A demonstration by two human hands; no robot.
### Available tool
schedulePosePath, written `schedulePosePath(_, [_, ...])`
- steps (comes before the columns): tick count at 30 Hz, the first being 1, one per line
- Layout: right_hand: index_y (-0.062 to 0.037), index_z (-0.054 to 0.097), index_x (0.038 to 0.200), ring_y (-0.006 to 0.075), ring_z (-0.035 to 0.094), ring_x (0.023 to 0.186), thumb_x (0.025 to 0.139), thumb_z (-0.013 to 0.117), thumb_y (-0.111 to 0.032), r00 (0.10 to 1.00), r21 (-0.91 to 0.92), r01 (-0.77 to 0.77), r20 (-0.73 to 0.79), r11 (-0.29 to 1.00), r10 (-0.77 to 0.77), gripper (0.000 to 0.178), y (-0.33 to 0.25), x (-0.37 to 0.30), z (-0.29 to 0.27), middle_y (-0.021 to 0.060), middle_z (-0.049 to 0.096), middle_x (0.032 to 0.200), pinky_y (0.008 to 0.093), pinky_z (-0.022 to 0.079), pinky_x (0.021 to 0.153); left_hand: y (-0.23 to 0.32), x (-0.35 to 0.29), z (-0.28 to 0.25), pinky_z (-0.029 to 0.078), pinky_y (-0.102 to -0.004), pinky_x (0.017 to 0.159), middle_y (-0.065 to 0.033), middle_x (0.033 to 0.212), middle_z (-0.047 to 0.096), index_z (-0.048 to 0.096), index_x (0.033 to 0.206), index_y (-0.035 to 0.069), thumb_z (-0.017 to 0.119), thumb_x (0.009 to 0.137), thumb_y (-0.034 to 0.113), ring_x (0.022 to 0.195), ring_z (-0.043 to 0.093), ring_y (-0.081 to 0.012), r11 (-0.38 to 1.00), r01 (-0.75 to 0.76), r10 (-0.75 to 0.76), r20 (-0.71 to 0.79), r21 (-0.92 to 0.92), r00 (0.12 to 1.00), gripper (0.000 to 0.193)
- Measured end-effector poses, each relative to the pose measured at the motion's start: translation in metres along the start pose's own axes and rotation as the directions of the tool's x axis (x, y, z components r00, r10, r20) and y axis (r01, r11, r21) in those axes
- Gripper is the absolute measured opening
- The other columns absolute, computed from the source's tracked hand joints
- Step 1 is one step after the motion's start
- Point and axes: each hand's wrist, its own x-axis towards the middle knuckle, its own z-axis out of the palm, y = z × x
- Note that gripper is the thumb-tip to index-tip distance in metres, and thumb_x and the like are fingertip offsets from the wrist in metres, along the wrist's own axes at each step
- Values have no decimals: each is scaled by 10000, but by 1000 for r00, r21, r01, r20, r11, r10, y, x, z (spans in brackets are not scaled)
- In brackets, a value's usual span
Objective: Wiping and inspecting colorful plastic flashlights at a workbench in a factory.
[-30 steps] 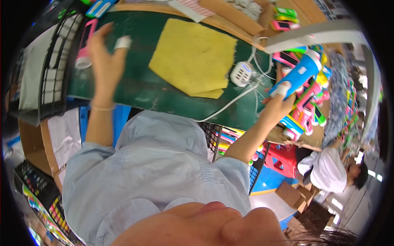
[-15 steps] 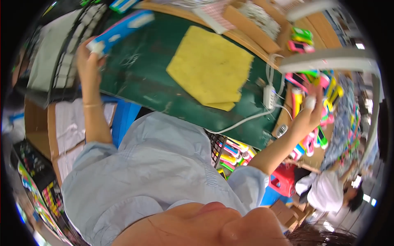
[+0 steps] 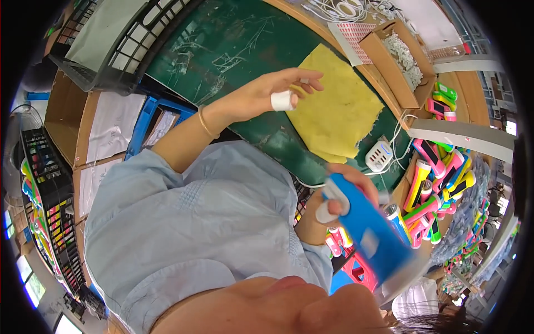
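My left hand (image 3: 272, 94) hovers over the green table mat (image 3: 245, 39) and the near edge of a yellow cloth (image 3: 339, 106). Its fingers are partly stretched out, nothing shows in them, and its thumb has a white wrap. My right hand (image 3: 353, 186) is raised close to me, off the table's near right side. It grips a blue flashlight (image 3: 370, 236) with white parts, its far end smeared by motion. Beyond that hand lie several colourful flashlights (image 3: 425, 189) in a heap.
A white multi-port charger (image 3: 379, 156) with cables sits at the mat's right edge. An open cardboard box (image 3: 403, 67) of small white pieces stands at the back right. Black crates (image 3: 119, 61) stand at the left. A pale frame bar (image 3: 461, 136) crosses the right side.
My left hand held a blue thing at the far left; now it is empty and over the cloth. My right hand has come back from the flashlight heap, now with a blue flashlight.
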Motion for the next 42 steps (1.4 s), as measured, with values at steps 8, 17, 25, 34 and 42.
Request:
schedulePosePath(8, [29, 472, 1115, 136, 560, 800, 901, 465, -389, 881, -289, -265, 315, 920, 353, 469, 44, -18, -17, 105, 593, 905, 261, 438, 716, -17, -2, 36, 485, -259, 734, -93, 1008, 567, 445, 1154, 12, 600, 833, 220, 839, 582, -136, 852, 288, -341, -46, -438, 939, 413])
schedulePosePath(17, [6, 532, 1097, 22, 386, 519, 927, 440, -167, 934, -358, -344, -39, 868, 354, 260, 39, -11, -50, -22, 441, 660, 164, 268, 442, -11, 45, 42, 507, -285, 569, -71, 864, 558, 454, 1042, 69, 586, 844, 277, 653, 574, -157, 677, 469, -555, 25, -567, 831, 316])
schedulePosePath(25, [-9, 501, 1133, 17, 357, 477, 928, 424, -152, 939, -347, -339, -174, 874, 295, 261, 34, -17, -42, -31, 444, 610, 159, 243, 426, -11, 53, 43, 510, -300, 538, -82, 845, 561, 436, 1068, 76, 502, 868, 261, 636, 572, -170, 584, 553, -615, 121, -594, 779, 280])
schedulePosePath(34, [73, 530, 1088, 73, 437, 597, 868, 543, -98, 863, 180, -471, -107, 864, 493, 280, 21, 13, -71, 28, 498, 762, 185, 287, 471, -23, 64, 19, 459, -347, 773, -138, 996, 512, 264, 1260, -23, 650, 749, 246, 883, 545, -237, 892, 159, -61, -235, 422, 970, 695])
schedulePosePath(42, [34, 592, 940, 85, 481, 578, 822, 601, -69, 878, 10, -478, -27, 879, 478, 157, 29, 29, -62, 57, 566, 781, 178, 337, 447, -43, 81, 12, 466, -348, 758, -202, 975, 524, 252, 1233, -84, 712, 705, 365, 902, 559, -270, 714, 378, -99, -449, 590, 888, 832])
